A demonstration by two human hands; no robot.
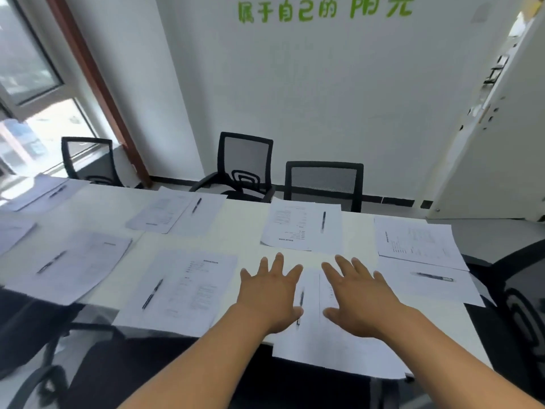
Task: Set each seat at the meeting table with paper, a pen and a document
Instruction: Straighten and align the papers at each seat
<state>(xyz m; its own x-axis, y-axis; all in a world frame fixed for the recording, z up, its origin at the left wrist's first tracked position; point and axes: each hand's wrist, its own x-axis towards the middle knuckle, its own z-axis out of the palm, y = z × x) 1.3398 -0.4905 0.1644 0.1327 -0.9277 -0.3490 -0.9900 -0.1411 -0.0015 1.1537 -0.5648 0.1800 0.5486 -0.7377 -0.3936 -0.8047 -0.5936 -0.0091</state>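
Note:
My left hand (pixel 269 293) and my right hand (pixel 358 296) are spread flat, fingers straight, over the paper set (pixel 333 346) at the near seat of the white table (pixel 250 219). A dark pen (pixel 300 302) lies on that paper between my hands, partly covered by the left thumb. Whether the palms touch the sheets I cannot tell. Other seats hold sets too: a printed document with pen (pixel 152 293) to the left, one across with pen (pixel 323 221), and one at the right end with pen (pixel 435 277).
Black mesh chairs stand across the table (pixel 324 181) (pixel 244 163), by the window (pixel 88 157) and at the right end (pixel 519 290). More paper sets lie along the left part of the table. A white wall with green lettering is behind.

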